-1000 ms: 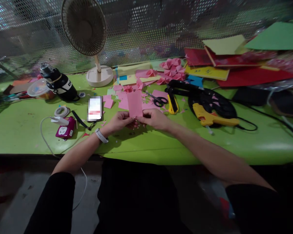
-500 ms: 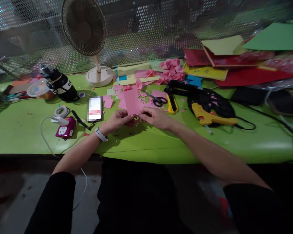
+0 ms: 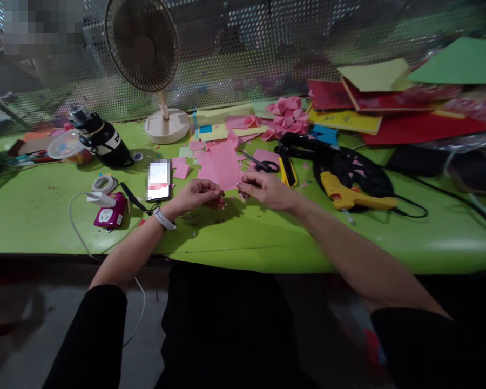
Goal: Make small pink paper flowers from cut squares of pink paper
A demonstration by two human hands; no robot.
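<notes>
A flat sheet of pink paper (image 3: 227, 162) lies on the green table among pink scraps. Just below its left side is my left hand (image 3: 200, 196), fingers curled and pressed together; what they hold, if anything, is too small to tell. My right hand (image 3: 265, 189) is pinched at the sheet's lower right corner, a tiny pinkish bit seeming to show under its fingertips. The two hands are apart. Black scissors (image 3: 266, 165) and a yellow cutter (image 3: 287, 168) lie beyond my right hand. Folded pink paper flowers (image 3: 287, 116) are heaped behind.
To the left are a phone (image 3: 159, 181), a purple power adapter (image 3: 111, 213), a tape roll (image 3: 103, 185), a black bottle (image 3: 103, 143) and a fan (image 3: 167, 127). A yellow glue gun (image 3: 348, 194) lies on the right, with stacked coloured paper (image 3: 421, 127) behind it.
My hands have moved apart, the left one to the left and the right one slightly to the right. The pink sheet's lower edge is now uncovered between them.
</notes>
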